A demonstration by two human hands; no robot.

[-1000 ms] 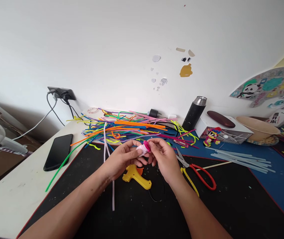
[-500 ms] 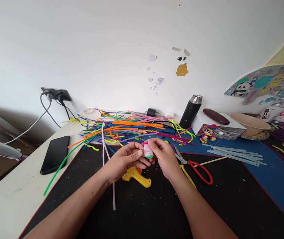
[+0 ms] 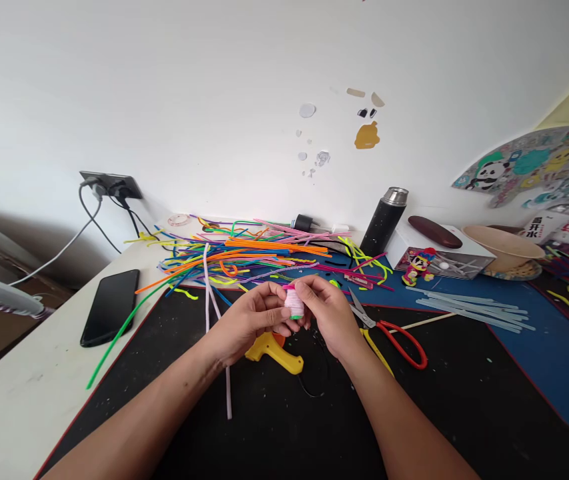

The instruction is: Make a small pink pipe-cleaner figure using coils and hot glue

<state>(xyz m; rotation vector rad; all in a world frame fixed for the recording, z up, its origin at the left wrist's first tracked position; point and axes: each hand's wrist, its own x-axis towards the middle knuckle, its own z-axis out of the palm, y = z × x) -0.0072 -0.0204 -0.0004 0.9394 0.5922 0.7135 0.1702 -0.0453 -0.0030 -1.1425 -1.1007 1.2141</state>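
Note:
Between my two hands is a small rolled piece of pipe cleaner point(image 3: 294, 303), pale pink around the middle, green at its lower end and bright pink on top. My left hand point(image 3: 257, 318) grips its left side with thumb and fingers. From the right, my right hand point(image 3: 325, 310) pinches its upper part, and its farther fingers are partly hidden. Below the hands a yellow glue gun point(image 3: 277, 353) lies on the black mat. Long pale lilac pipe cleaners point(image 3: 228, 393) pass behind and under my left wrist.
Red-handled scissors point(image 3: 399, 340) lie open at right, near pale glue sticks point(image 3: 469, 308). Behind is a heap of coloured pipe cleaners point(image 3: 259, 250). A phone point(image 3: 110, 308) rests at left. A black flask point(image 3: 385, 220), a small figure point(image 3: 418, 267) and a white box point(image 3: 474, 257) stand at back right.
The rolled piece has turned slightly, so less of its green end shows. Both hands keep hold of it in nearly the same place. The view has shifted a little.

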